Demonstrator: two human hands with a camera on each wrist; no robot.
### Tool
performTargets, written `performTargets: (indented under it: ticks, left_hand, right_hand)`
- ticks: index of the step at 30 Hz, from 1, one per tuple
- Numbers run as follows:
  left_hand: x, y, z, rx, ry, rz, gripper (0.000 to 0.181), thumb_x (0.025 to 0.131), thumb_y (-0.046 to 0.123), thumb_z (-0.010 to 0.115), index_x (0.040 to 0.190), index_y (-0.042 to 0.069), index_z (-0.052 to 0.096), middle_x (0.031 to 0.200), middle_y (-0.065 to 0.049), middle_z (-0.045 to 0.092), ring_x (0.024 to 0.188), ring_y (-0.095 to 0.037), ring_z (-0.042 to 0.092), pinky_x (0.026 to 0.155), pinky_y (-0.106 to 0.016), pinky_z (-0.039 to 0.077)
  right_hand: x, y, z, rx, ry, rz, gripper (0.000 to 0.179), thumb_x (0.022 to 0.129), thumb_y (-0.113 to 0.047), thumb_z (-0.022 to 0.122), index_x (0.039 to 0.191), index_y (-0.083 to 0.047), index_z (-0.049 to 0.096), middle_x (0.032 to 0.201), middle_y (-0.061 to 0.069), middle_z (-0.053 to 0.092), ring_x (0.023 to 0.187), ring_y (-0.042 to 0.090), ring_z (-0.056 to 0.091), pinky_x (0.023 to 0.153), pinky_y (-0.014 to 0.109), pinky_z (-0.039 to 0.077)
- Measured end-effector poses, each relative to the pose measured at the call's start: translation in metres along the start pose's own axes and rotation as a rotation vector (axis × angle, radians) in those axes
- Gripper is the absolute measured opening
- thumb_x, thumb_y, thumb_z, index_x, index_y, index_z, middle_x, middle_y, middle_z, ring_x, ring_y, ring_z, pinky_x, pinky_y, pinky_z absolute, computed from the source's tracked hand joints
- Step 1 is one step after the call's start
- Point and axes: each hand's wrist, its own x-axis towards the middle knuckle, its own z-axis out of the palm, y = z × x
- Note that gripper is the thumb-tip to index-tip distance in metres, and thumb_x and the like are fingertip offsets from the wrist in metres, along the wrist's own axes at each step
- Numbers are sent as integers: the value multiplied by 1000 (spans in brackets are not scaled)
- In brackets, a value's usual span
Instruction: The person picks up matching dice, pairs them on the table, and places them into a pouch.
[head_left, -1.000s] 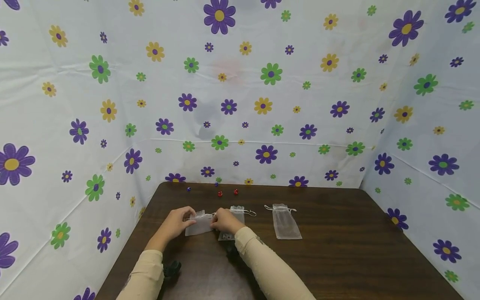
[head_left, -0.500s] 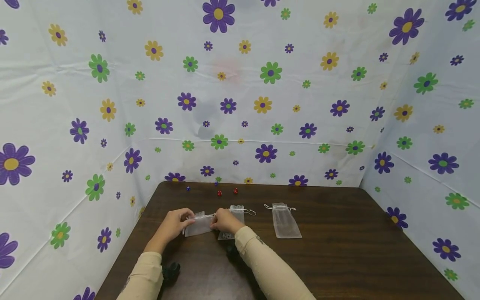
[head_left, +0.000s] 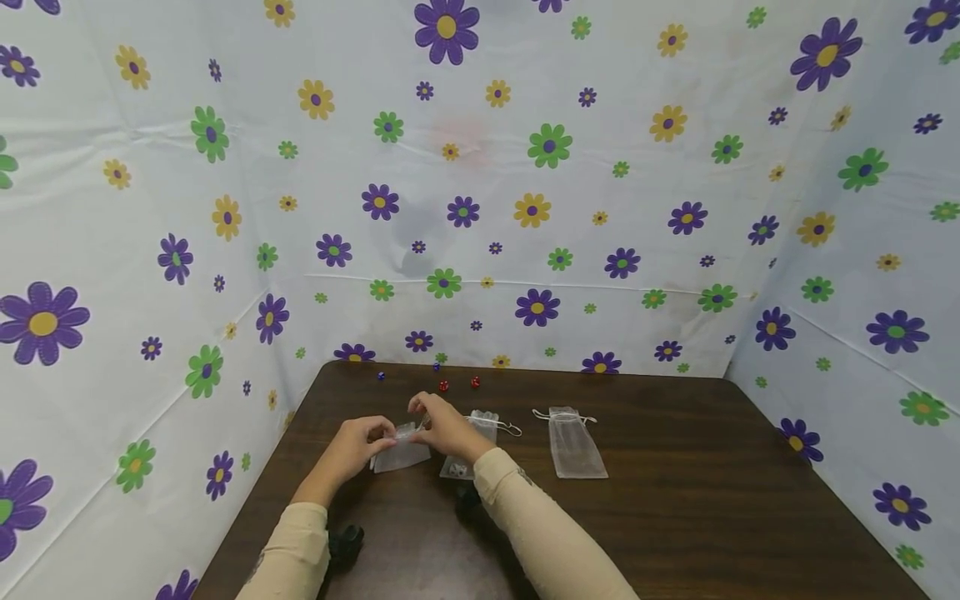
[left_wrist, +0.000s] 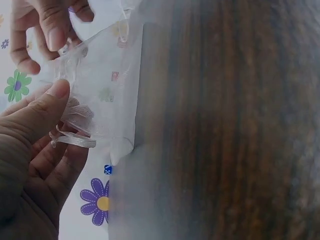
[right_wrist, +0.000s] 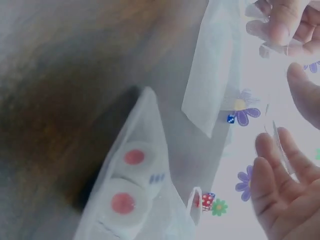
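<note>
Bag lies between the hands, toward the table's left: the left hand pinches its gathered mouth, probably to steady it for the right hand, whose fingers spread wide beside it. Half a second ago those fingers were bunched against the bag; the left grip looks unchanged.

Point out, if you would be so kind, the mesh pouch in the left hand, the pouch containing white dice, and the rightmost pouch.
Held pouch (left_wrist: 117,102): left wrist view, on its mesh body.
Dice pouch (right_wrist: 162,205): right wrist view, mesh beside the white dice (right_wrist: 134,157).
Rightmost pouch (head_left: 577,450): head view, middle of its body.
</note>
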Motion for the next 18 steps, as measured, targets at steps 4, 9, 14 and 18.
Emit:
performTargets:
  ticks: [4,9,14,18]
  left_hand:
    - [1,1,0,-8,13,11,12,87,8,79,91,16,72,84,7,68,72,-9,60,66,-25,53]
    - [0,4,0,-12,43,36,13,87,5,79,90,15,72,86,5,70,75,-9,65,67,-25,55]
    - [-2,3,-1,-22,50,47,13,86,4,79,88,15,72,84,6,69,73,-8,64,65,-25,55]
    - [-4,-1,-3,-2,36,75,12,86,6,80,87,15,73,80,8,67,70,-4,59,63,-24,53]
  right_hand:
    - [4,-3,0,-67,-14,-75,25,90,-14,79,110,-13,65,116,4,60,100,18,62,84,22,51]
    - [6,-3,2,-149,-74,-72,17,91,-19,78,106,-15,72,111,-2,64,93,7,60,79,19,51]
    - [7,0,7,-169,-81,-56,10,92,-15,77,101,-12,74,96,-4,70,83,3,61,72,16,50]
    - [6,0,10,-190,-66,-65,5,92,-11,76,97,-12,74,91,-4,70,76,2,60,69,16,49]
